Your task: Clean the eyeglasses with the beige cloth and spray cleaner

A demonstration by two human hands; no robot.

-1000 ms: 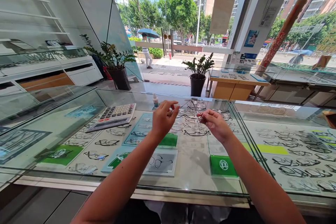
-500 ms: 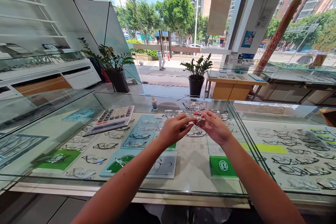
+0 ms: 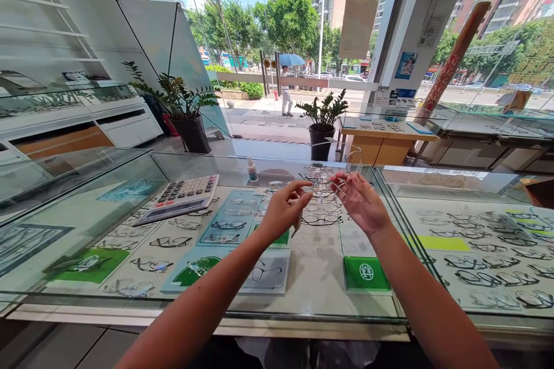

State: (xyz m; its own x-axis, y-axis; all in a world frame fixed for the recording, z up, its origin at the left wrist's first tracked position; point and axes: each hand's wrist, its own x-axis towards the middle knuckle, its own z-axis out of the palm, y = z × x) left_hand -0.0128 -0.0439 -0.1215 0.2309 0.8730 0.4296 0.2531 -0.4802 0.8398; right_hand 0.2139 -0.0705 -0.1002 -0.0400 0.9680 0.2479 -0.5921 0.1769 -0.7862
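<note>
My right hand has its fingers closed on a pair of thin-rimmed eyeglasses, held up above the glass display counter. One clear lens rises over the fingertips; the fingers hide part of the frame. To the left, my left hand is apart from the glasses, its thumb and forefinger spread with a gap between them. Its lower fingers are curled and shadowed. Rows of spectacle frames show below and behind both hands.
A large calculator and a small spray bottle stand on the counter to the left. Green cards show at the front. Beyond are potted plants, a wooden cabinet and a person with a blue umbrella outside the window.
My hands have come apart. The right hand has moved slightly right and tilted the glasses upward, while the left has drawn off them to the left. The person outside has walked right.
</note>
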